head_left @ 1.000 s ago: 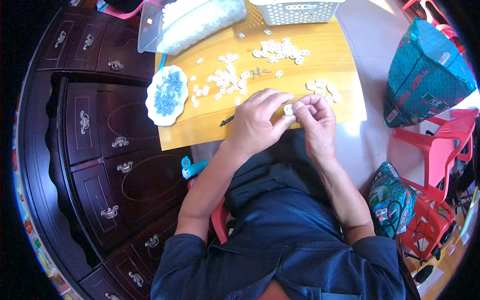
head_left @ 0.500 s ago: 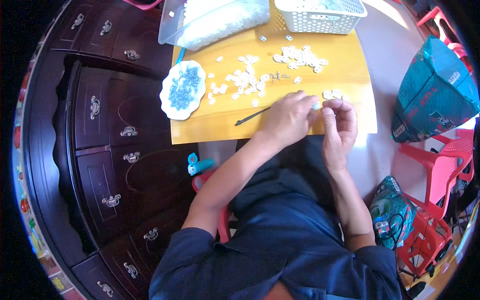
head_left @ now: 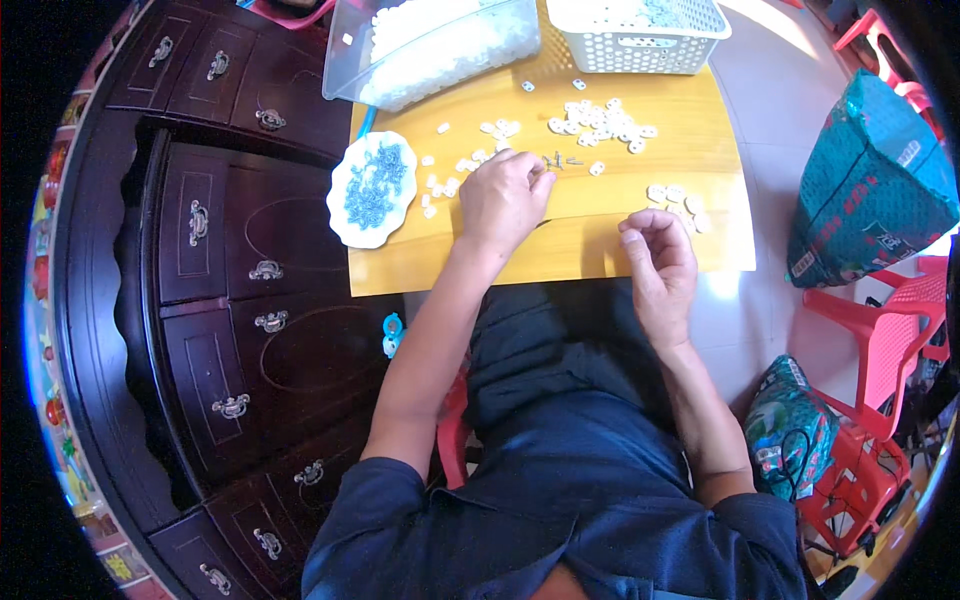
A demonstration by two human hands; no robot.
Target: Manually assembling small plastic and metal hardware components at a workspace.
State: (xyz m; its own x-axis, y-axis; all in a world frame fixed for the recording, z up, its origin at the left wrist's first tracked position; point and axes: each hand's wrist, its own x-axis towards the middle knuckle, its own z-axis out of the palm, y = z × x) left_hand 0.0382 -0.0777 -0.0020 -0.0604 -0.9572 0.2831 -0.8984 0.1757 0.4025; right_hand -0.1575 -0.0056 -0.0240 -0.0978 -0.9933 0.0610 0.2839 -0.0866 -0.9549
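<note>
My left hand [head_left: 505,200] is over the middle of the table, fingers bunched downward at a scattered pile of small white plastic pieces [head_left: 472,163]. Its fingertips hide part of the pile, and anything in them cannot be made out. Most of a thin dark rod lies hidden beneath this hand. Near the table's front right, my right hand [head_left: 664,252] is raised with fingers curled and thumb close to the forefinger; what they hold, if anything, is too small to name. Just beyond it lie several white pieces [head_left: 675,193]. A few small metal pins [head_left: 560,161] lie right of my left hand.
A scalloped white plate [head_left: 340,205] of small bluish clear parts stands at the table's left. Along the back are a clear bin [head_left: 345,75] of white pieces and a perforated basket [head_left: 690,55]. Another white pile [head_left: 605,125] lies before the basket. Dark drawers [head_left: 270,200] flank the left.
My left hand has moved away from my right hand, leftward and back to the white pile, covering the dark rod. My right hand has shifted slightly left and nearer me, uncovering more white pieces.
</note>
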